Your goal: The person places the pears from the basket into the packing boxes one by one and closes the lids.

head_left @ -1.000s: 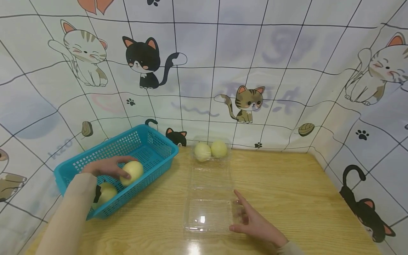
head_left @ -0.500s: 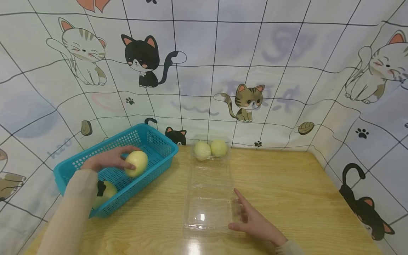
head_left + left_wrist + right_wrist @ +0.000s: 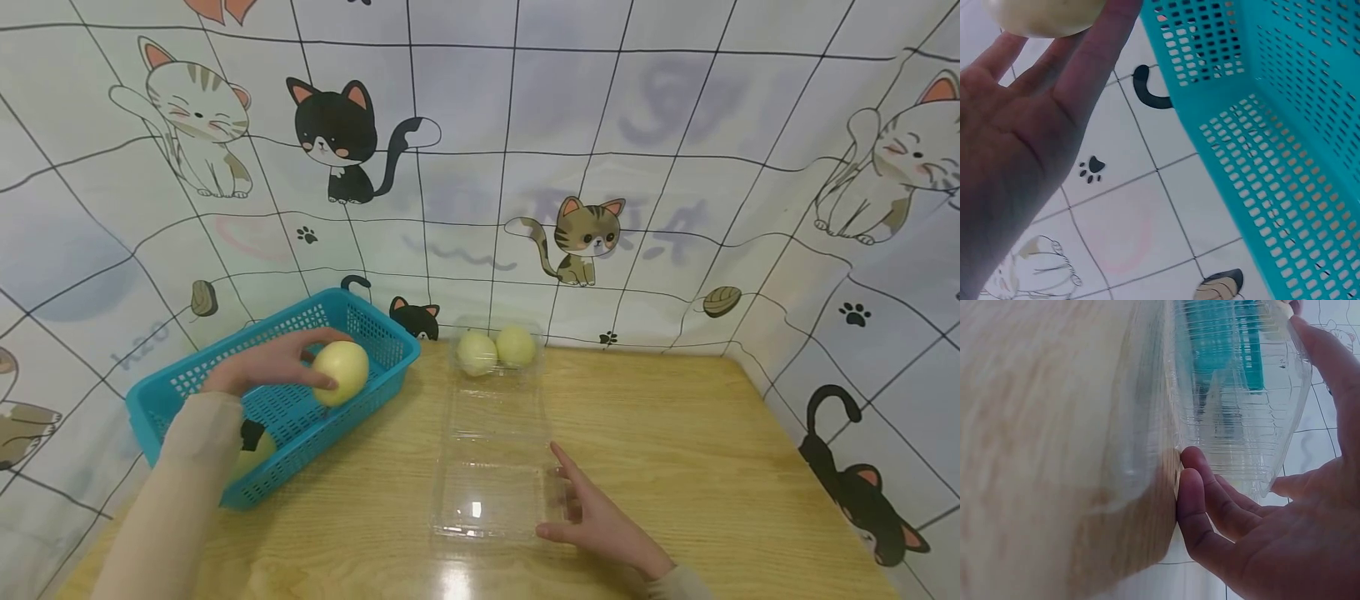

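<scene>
My left hand (image 3: pixel 273 362) grips a pale yellow round fruit (image 3: pixel 343 372), raised above the right part of a blue-green plastic basket (image 3: pixel 386 387). Only the fruit's lower part shows in the left wrist view, at the top edge. Another such fruit (image 3: pixel 258 454) lies in the basket, partly covered by the left wrist. My right hand (image 3: pixel 600 521) has its thumb and fingers spread against the right side of an opened clear plastic clamshell box (image 3: pixel 491 500). In the right wrist view its fingertips touch the box's wall (image 3: pixel 1229 425). Two pale fruits (image 3: pixel 476 352) sit side by side in the box's far end.
A light wooden table (image 3: pixel 660 425) bears the basket on the left and the box in the middle. A white sheet (image 3: pixel 465 100) with cat drawings and black grid lines hangs behind and along both sides.
My left hand has lifted the fruit up and to the right within the basket's area. The right hand stays at the box's side.
</scene>
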`<state>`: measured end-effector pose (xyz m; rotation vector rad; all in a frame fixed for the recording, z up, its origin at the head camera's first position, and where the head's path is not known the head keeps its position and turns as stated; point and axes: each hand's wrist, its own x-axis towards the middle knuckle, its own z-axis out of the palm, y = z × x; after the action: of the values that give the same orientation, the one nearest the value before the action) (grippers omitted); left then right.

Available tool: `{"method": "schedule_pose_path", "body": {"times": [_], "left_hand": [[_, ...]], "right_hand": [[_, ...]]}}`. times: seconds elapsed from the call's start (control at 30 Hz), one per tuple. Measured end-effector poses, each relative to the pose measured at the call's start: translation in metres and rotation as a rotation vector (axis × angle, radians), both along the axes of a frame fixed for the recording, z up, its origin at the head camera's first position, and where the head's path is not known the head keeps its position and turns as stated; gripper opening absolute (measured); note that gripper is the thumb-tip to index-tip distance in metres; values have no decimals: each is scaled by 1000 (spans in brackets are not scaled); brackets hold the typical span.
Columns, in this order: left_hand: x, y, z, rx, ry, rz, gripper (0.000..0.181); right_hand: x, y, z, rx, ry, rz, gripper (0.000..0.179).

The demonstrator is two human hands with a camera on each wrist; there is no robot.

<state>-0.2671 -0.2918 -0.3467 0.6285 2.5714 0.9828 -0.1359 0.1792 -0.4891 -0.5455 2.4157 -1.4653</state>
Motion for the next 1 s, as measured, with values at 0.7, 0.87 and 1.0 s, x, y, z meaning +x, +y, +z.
{"method": "schedule_pose_path", "body": {"times": [0.7, 0.87, 1.0], "left_hand": [[13, 48, 3, 99, -16, -74, 59], [18, 63, -6, 88, -18, -82, 60], [21, 76, -15, 105, -27, -99, 62]], "right_hand": [[1, 2, 0, 15, 42, 10, 106], [1, 2, 0, 14, 22, 1, 106], [1, 3, 0, 13, 22, 2, 106]]}}
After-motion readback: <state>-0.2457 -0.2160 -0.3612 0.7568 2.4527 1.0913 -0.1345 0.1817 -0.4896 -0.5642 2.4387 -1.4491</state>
